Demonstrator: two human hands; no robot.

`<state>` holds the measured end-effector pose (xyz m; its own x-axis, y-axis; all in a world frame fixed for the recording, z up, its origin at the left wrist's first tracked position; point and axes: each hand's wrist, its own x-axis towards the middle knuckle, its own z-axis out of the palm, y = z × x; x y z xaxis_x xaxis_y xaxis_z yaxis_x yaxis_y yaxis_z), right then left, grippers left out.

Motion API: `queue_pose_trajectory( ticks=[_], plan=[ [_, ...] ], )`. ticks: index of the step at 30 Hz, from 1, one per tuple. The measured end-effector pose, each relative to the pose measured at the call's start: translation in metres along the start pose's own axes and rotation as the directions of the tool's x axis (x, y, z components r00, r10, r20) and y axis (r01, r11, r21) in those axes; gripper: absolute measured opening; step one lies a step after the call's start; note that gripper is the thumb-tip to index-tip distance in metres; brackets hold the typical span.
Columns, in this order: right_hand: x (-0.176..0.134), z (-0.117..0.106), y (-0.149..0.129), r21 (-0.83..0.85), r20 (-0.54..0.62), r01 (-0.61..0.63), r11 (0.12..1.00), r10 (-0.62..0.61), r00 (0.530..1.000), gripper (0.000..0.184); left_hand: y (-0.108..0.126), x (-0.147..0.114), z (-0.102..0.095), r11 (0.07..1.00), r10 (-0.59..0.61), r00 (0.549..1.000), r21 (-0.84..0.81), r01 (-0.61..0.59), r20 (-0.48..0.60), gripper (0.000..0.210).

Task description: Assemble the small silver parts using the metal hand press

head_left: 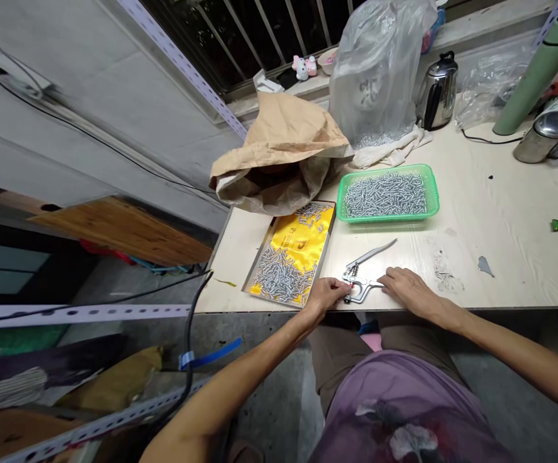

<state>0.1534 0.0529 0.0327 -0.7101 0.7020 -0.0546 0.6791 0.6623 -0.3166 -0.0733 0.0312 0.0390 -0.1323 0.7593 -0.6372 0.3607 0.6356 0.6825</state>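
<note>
A pair of metal snap-fastener-style pliers (363,289) lies at the table's front edge, its handles spread apart and a spring between them. My right hand (407,288) has its fingers closed on the end of the lower handle. The upper handle slants up, away from my fingers. At the jaws, my left hand (326,296) is closed in a pinch; what the fingertips hold is too small and hidden to make out. A spot of red shows beside them. Just left of this hand is a shallow tray (324,247) with yellow lining and many small silver metal pieces.
Behind the pliers stands a green plastic basket (387,218) full of similar small metal pieces. A brown paper bag (283,138) slumps over the tray's far end. Farther back are a clear plastic bag (375,71), a metal kettle (440,90) and a green cylinder (534,80).
</note>
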Motion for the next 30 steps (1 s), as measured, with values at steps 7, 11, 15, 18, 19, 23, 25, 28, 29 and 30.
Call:
queue_pose_trajectory(
  ticks=[7,11,15,18,19,23,25,28,29,30],
  plan=[
    [-0.001,-0.001,-0.002,-0.012,0.010,-0.008,1.000,0.008,1.000,0.013,0.006,0.006,-0.006,0.979,0.013,0.999,0.203,-0.021,0.042,0.015],
    [-0.002,-0.001,-0.002,-0.012,-0.009,-0.002,1.000,0.002,1.000,0.012,0.011,0.004,-0.007,0.974,-0.012,0.995,0.225,-0.011,0.101,0.022],
    [-0.002,-0.003,-0.005,-0.031,-0.003,-0.010,0.999,0.010,1.000,0.011,0.012,0.000,-0.006,0.978,-0.049,0.989,0.209,0.018,0.142,0.023],
    [-0.002,-0.006,-0.007,-0.040,0.027,-0.031,0.999,0.032,0.999,0.013,0.010,-0.001,-0.006,0.980,-0.075,0.986,0.196,0.044,0.150,0.023],
    [-0.002,-0.008,-0.006,-0.034,0.044,-0.028,0.999,0.030,0.999,0.012,0.009,-0.001,-0.006,0.978,-0.080,0.986,0.201,0.048,0.149,0.024],
    [0.003,-0.016,0.007,0.002,0.049,0.025,1.000,-0.025,0.998,0.043,0.005,-0.002,-0.007,0.967,-0.084,0.980,0.251,0.037,0.179,0.034],
    [0.010,-0.018,0.017,-0.017,0.025,0.035,0.999,-0.035,0.999,0.075,0.003,-0.003,-0.006,0.968,-0.087,0.975,0.251,0.034,0.203,0.038],
    [0.024,-0.020,0.030,-0.059,0.062,0.064,0.996,-0.060,0.996,0.099,0.001,-0.004,-0.005,0.970,-0.095,0.976,0.239,0.047,0.195,0.039],
    [0.028,-0.021,0.032,-0.070,0.085,0.076,0.995,-0.070,0.994,0.100,0.000,-0.005,-0.005,0.970,-0.099,0.977,0.238,0.052,0.188,0.039],
    [0.032,-0.023,0.033,-0.081,0.104,0.082,0.993,-0.074,0.992,0.099,-0.001,-0.005,-0.004,0.970,-0.102,0.978,0.237,0.057,0.182,0.039]
  ],
)
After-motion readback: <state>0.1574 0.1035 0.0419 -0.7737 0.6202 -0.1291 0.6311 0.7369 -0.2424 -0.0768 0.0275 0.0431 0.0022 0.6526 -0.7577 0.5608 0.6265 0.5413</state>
